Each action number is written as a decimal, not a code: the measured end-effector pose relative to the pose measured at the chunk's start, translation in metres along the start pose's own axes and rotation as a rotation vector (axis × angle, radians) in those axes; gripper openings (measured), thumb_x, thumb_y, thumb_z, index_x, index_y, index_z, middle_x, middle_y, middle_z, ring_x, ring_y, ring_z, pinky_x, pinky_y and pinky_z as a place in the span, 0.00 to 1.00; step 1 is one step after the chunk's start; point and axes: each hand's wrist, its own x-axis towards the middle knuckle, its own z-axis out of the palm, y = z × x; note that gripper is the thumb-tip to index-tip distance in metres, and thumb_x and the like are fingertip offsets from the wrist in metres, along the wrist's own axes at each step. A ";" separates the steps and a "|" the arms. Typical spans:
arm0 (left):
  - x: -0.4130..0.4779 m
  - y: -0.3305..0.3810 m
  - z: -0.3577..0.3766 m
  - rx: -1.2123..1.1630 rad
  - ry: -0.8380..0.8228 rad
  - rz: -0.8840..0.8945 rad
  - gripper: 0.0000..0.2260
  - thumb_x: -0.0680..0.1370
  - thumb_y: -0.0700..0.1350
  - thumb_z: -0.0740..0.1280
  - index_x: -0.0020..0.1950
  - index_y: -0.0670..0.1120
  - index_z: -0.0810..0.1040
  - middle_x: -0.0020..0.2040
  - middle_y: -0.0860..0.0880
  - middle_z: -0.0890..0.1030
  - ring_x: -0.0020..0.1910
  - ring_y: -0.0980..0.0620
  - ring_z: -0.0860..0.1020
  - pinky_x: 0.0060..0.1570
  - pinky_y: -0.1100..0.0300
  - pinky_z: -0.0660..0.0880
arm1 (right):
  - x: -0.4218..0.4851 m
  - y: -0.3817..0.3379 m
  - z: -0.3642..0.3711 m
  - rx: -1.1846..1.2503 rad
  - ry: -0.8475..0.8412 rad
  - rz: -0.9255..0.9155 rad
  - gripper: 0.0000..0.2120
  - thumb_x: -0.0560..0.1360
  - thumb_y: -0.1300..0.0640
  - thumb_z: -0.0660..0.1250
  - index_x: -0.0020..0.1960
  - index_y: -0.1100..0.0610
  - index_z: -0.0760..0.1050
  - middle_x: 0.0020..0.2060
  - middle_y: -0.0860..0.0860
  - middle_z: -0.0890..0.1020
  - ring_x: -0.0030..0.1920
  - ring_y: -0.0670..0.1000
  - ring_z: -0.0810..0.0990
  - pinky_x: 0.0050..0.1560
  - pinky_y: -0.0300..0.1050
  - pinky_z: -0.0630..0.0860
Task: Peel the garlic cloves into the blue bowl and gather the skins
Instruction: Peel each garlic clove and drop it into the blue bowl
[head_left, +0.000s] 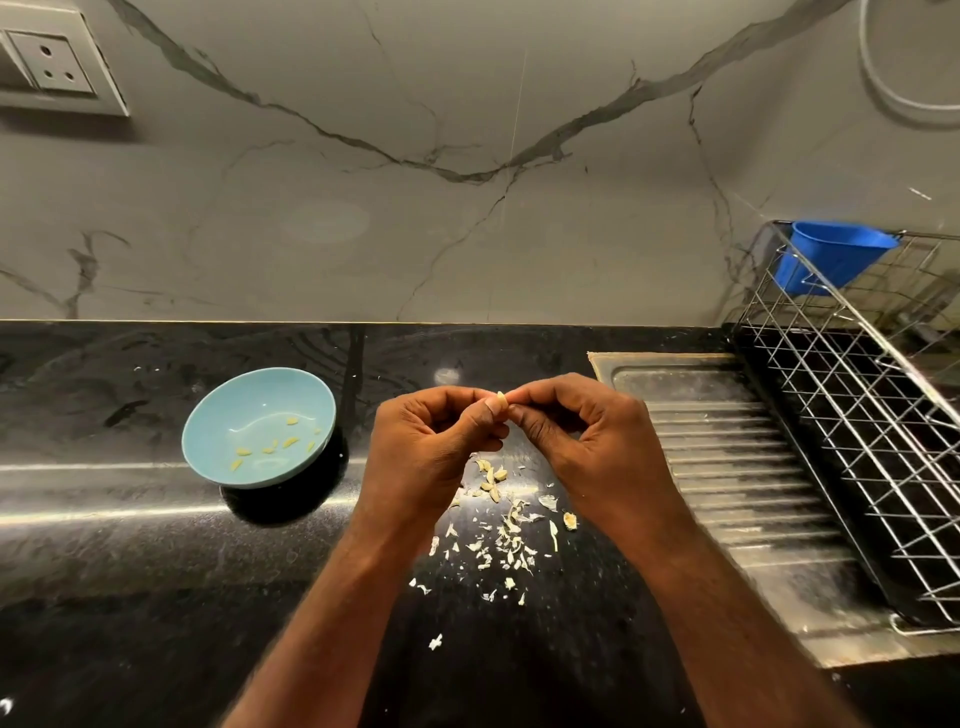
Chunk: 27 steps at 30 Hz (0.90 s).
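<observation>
Head view, looking down at a black stone table (130, 571).

Hands: both raised over the table, meeting at the fingertips near the middle of the frame. Left hand (431, 441) and right hand (582, 441) are each curled, thumb against forefinger, and together they pinch one garlic clove (502, 399). Only the clove's pale tip shows between the fingertips. How much skin is left on it, I cannot tell. Forearms bare, entering from the bottom edge.

Blue bowl (244, 405): pale blue, on the table to the left of the left hand and apart from it. It sits tilted, its opening turned toward the camera. Inside, a scatter of small yellowish peeled cloves (289, 442) lies toward the lower right of the basin.

Skins (506, 540): loose whitish flakes strewn on the table below and between the wrists, not gathered. A few stray bits lie nearer the bottom edge. Just under the hands is a small cluster of whole cloves (491, 478), and one yellowish piece (570, 520) lies beside the right wrist.

Surroundings: a ridged steel drainboard (727, 467) is set into the table at right. A wire dish rack (857, 415) sits on its far side, and a blue plastic cup (831, 260) hangs at the rack's back corner. A grey veined marble wall (363, 208) is behind. A wall socket (49, 65) is at upper left.
</observation>
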 end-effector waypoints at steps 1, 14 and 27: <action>0.000 0.000 0.000 0.007 0.000 0.001 0.08 0.70 0.46 0.71 0.45 0.43 0.83 0.39 0.46 0.85 0.38 0.50 0.84 0.39 0.63 0.80 | 0.000 0.001 0.000 -0.022 0.005 -0.021 0.06 0.75 0.56 0.71 0.52 0.53 0.82 0.43 0.44 0.82 0.47 0.43 0.82 0.47 0.30 0.78; 0.001 -0.004 0.002 0.141 0.077 0.019 0.04 0.73 0.36 0.74 0.40 0.42 0.81 0.34 0.46 0.84 0.34 0.50 0.83 0.37 0.63 0.80 | -0.003 0.000 0.005 -0.107 0.027 -0.079 0.06 0.74 0.58 0.73 0.51 0.56 0.84 0.43 0.49 0.85 0.45 0.43 0.82 0.45 0.29 0.78; 0.001 -0.004 0.002 0.045 0.061 0.026 0.05 0.74 0.42 0.71 0.44 0.40 0.82 0.37 0.44 0.84 0.36 0.51 0.83 0.36 0.65 0.78 | 0.002 -0.006 0.002 0.333 -0.086 0.263 0.04 0.75 0.56 0.71 0.49 0.54 0.82 0.40 0.49 0.86 0.42 0.48 0.85 0.41 0.38 0.80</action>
